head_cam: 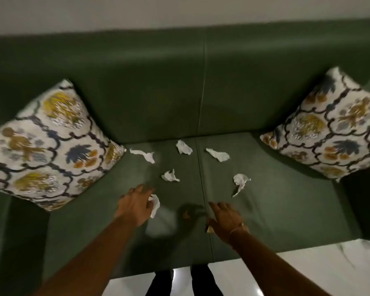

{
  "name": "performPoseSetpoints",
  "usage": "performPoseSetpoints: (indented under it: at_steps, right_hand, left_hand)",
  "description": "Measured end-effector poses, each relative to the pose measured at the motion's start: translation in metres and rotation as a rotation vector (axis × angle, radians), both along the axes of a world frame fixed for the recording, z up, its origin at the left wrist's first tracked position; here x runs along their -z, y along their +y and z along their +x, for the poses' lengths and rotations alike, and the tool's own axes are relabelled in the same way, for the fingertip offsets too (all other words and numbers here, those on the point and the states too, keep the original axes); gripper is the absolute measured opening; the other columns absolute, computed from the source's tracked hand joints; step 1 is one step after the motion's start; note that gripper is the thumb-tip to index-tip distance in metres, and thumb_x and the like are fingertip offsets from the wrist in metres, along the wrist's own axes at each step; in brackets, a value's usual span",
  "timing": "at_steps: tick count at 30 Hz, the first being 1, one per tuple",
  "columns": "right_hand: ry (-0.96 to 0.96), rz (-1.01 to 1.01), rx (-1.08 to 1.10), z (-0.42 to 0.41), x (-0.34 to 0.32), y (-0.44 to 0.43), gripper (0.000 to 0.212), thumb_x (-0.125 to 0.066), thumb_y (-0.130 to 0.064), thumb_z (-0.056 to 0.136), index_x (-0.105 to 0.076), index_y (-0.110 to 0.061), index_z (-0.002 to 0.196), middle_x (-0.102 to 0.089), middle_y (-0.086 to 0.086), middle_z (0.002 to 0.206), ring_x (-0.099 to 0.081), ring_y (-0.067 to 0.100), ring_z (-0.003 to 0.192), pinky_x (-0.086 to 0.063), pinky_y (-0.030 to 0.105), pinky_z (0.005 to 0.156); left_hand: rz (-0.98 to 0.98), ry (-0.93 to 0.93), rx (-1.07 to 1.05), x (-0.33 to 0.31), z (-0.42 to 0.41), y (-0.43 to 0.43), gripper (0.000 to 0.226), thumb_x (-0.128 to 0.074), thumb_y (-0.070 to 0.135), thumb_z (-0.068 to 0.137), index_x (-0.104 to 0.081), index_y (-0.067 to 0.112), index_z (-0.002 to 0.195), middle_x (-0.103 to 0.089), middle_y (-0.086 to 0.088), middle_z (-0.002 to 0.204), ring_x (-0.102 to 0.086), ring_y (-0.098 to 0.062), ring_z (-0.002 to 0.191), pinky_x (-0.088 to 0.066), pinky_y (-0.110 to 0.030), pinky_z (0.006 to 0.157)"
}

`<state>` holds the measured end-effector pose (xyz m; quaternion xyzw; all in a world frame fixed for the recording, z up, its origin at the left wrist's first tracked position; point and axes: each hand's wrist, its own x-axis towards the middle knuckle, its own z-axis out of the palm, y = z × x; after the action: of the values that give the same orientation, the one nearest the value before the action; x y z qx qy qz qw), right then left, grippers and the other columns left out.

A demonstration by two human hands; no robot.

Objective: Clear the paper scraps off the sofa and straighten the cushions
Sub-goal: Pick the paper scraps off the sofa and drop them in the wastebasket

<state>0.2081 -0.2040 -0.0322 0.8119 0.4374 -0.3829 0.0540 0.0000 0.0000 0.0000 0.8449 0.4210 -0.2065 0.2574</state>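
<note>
A: Status of our left hand?

B: It is extended over the sofa seat, palm down, fingers curled loosely around the nearest scrap. White paper shows at the fingertips and hangs below the thumb side. We judge this a pinch being closed; whether the paper is lifted clear of the seat cannot be told.

A: Right hand?

B: Reaching forward beside the centre seam, fingers spread and mostly straight, palm down. It is open. A small tan item sits at the heel of the hand; we cannot identify it, nor tell whether it is held.

A: Remaining scraps, relative to the hands?

B: Five. One crumpled scrap lies just beyond the left fingertips. One twisted scrap lies beyond and outboard of the right hand. Three more lie farther out, near the backrest: a long scrap ahead of the left hand, a folded scrap between the hands' lines of reach, a flat scrap ahead of the right.

A: Why both arms forward?

B: We judge that each hand serves its own half of the seat, nearest items first.

A: Cushions?

B: The left cushion and the right cushion rest on their corners, tilted against the backrest, well outboard of each hand. Straightening is not yet done.
</note>
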Motion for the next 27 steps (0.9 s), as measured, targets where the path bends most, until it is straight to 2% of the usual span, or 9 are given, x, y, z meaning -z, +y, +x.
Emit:
performPoseSetpoints:
  at_steps: [6, 8, 11, 14, 17, 20, 22, 25, 27]
  right_hand:
    - [0.009, -0.04, 0.016, -0.026, 0.096, -0.041, 0.057, -0.052, -0.029, 0.093, -0.03, -0.034, 0.145, -0.039, 0.005, 0.144, -0.045, 0.029, 0.123, -0.054, 0.04, 0.092]
    - [-0.066, 0.056, -0.007, -0.028, 0.114, -0.05, 0.056, -0.061, -0.025, 0.09, -0.04, -0.032, 0.142, -0.046, 0.007, 0.139, -0.05, 0.03, 0.12, -0.059, 0.039, 0.083]
    - [-0.065, 0.18, 0.018, -0.021, 0.126, -0.058, 0.052, -0.074, -0.013, 0.079, -0.061, -0.025, 0.127, -0.065, 0.007, 0.119, -0.063, 0.029, 0.105, -0.062, 0.038, 0.066]
    - [-0.068, 0.255, 0.022, -0.009, 0.123, -0.053, 0.045, -0.086, -0.008, 0.064, -0.076, -0.02, 0.105, -0.075, 0.006, 0.099, -0.072, 0.025, 0.085, -0.061, 0.028, 0.061]
    - [0.005, 0.287, 0.155, 0.008, 0.112, -0.045, 0.032, -0.075, -0.009, 0.077, -0.076, -0.021, 0.106, -0.076, 0.006, 0.104, -0.072, 0.026, 0.093, -0.06, 0.03, 0.077]
    - [-0.071, 0.442, 0.307, 0.039, 0.099, -0.037, 0.028, -0.073, -0.003, 0.078, -0.078, -0.022, 0.098, -0.077, 0.002, 0.105, -0.069, 0.028, 0.106, -0.056, 0.034, 0.087]
    - [-0.229, 0.536, 0.283, 0.066, 0.093, -0.027, 0.026, -0.077, -0.003, 0.075, -0.079, -0.022, 0.093, -0.075, 0.002, 0.111, -0.061, 0.033, 0.119, -0.046, 0.038, 0.102]
    - [-0.391, 0.407, 0.198, 0.101, 0.092, -0.01, 0.025, -0.08, -0.017, 0.075, -0.078, -0.03, 0.096, -0.059, 0.008, 0.137, -0.04, 0.041, 0.135, -0.021, 0.047, 0.114]
    - [-0.374, 0.297, 0.199, 0.118, 0.095, -0.003, 0.023, -0.078, -0.024, 0.077, -0.076, -0.034, 0.097, -0.046, 0.008, 0.149, -0.029, 0.04, 0.141, -0.022, 0.049, 0.116]
  left_hand:
    - [-0.016, 0.112, 0.002, 0.105, -0.006, -0.017, 0.058, -0.054, 0.04, 0.087, -0.033, 0.035, 0.142, -0.035, 0.0, 0.151, -0.044, -0.026, 0.129, -0.049, -0.046, 0.095]
    - [0.066, 0.069, 0.044, 0.129, -0.013, -0.021, 0.058, -0.063, 0.036, 0.083, -0.045, 0.031, 0.137, -0.045, -0.006, 0.142, -0.049, -0.028, 0.123, -0.054, -0.044, 0.087]
    - [0.235, -0.137, 0.109, 0.151, -0.022, -0.027, 0.036, -0.069, 0.022, 0.076, -0.069, 0.015, 0.112, -0.066, -0.013, 0.112, -0.065, -0.035, 0.094, -0.059, -0.041, 0.069]
    - [0.282, -0.243, 0.081, 0.158, -0.022, -0.018, 0.024, -0.064, 0.015, 0.073, -0.075, 0.014, 0.094, -0.073, -0.011, 0.099, -0.069, -0.033, 0.086, -0.057, -0.035, 0.069]
    - [0.236, -0.234, 0.071, 0.144, -0.009, -0.009, 0.024, -0.072, 0.009, 0.06, -0.077, 0.021, 0.08, -0.076, -0.003, 0.085, -0.071, -0.028, 0.077, -0.054, -0.029, 0.064]
    - [0.216, -0.237, 0.042, 0.124, 0.02, -0.001, 0.014, -0.069, 0.017, 0.071, -0.078, 0.024, 0.078, -0.076, 0.003, 0.083, -0.066, -0.029, 0.083, -0.055, -0.032, 0.069]
    - [0.25, -0.251, 0.029, 0.115, 0.045, 0.006, 0.01, -0.074, 0.022, 0.075, -0.078, 0.028, 0.082, -0.073, 0.006, 0.099, -0.06, -0.026, 0.094, -0.054, -0.033, 0.075]
    - [0.258, -0.271, 0.005, 0.111, 0.082, 0.013, 0.012, -0.076, 0.024, 0.073, -0.078, 0.03, 0.084, -0.063, 0.002, 0.126, -0.054, -0.027, 0.112, -0.052, -0.04, 0.087]
    - [0.194, -0.219, -0.016, 0.115, 0.102, 0.016, 0.013, -0.075, 0.023, 0.074, -0.079, 0.03, 0.084, -0.053, 0.0, 0.14, -0.048, -0.028, 0.125, -0.047, -0.044, 0.098]
